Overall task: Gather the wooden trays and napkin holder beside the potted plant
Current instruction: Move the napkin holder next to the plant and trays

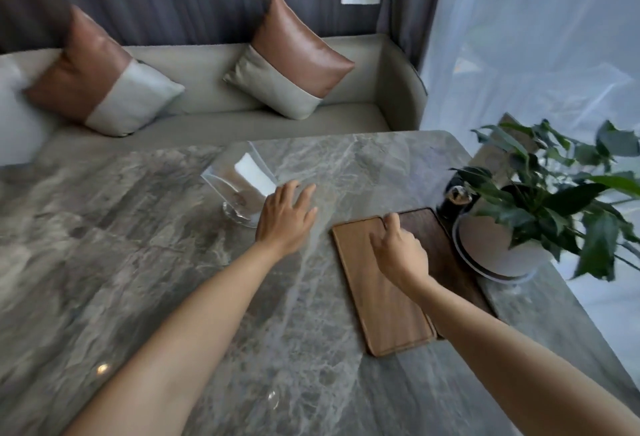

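Note:
A light wooden tray (382, 304) lies on the marble table (138, 262), overlapping a dark wooden tray (436, 245) that sits against the white pot of the potted plant (540, 207). My right hand (398, 252) rests on the light tray's far end, fingers curled over its far edge. A clear acrylic napkin holder (239, 186) with white napkins stands tilted left of the trays. My left hand (285, 217) hovers open just right of the holder, fingers spread, with nothing in it; whether it touches the holder I cannot tell.
A small dark object with a shiny top (455, 198) stands behind the dark tray next to the pot. A grey sofa (263, 117) with two-tone cushions (104, 79) runs along the table's far side. Sheer curtains (533, 37) hang at the right.

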Action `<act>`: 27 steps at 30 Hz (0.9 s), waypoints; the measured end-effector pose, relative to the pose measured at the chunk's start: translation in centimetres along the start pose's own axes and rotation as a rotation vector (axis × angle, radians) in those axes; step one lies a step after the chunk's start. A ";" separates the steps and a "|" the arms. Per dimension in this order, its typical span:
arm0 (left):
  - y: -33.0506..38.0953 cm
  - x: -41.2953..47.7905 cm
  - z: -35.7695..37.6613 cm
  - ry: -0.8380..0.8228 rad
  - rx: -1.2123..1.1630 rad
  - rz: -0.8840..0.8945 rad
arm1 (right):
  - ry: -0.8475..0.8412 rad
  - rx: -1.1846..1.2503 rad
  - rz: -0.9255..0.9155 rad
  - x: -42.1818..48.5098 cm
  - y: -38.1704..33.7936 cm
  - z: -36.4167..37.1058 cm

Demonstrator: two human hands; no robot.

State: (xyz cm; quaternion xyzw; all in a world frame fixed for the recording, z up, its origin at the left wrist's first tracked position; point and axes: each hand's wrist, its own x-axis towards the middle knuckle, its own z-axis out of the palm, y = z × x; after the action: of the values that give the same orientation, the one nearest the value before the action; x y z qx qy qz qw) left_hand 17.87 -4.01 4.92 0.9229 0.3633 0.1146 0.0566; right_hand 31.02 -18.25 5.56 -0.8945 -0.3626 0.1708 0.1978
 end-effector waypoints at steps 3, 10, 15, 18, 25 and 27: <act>-3.2 -0.6 -1.9 0.071 -0.007 -0.063 | 0.011 0.046 -0.125 1.2 -3.9 0.3; -10.8 -0.8 -4.7 0.244 -0.080 -0.326 | -0.063 0.132 -0.392 3.3 -11.6 2.5; -14.2 0.1 -4.6 0.196 -0.208 -0.529 | -0.117 0.113 -0.464 4.8 -15.0 5.7; -15.2 1.0 -3.7 0.085 -0.295 -0.590 | -0.147 0.099 -0.454 5.7 -16.2 7.3; -15.8 3.0 -1.2 -0.099 -0.437 -0.579 | -0.132 0.030 -0.422 7.0 -16.8 9.8; -15.7 3.3 -0.4 -0.107 -0.493 -0.584 | -0.117 0.025 -0.403 7.3 -16.6 10.2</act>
State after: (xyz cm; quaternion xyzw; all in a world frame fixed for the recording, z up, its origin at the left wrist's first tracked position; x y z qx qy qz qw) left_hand 9.78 9.72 2.88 0.7439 0.5689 0.1292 0.3260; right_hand 21.69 0.30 3.49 -0.7901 -0.5429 0.1837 0.2176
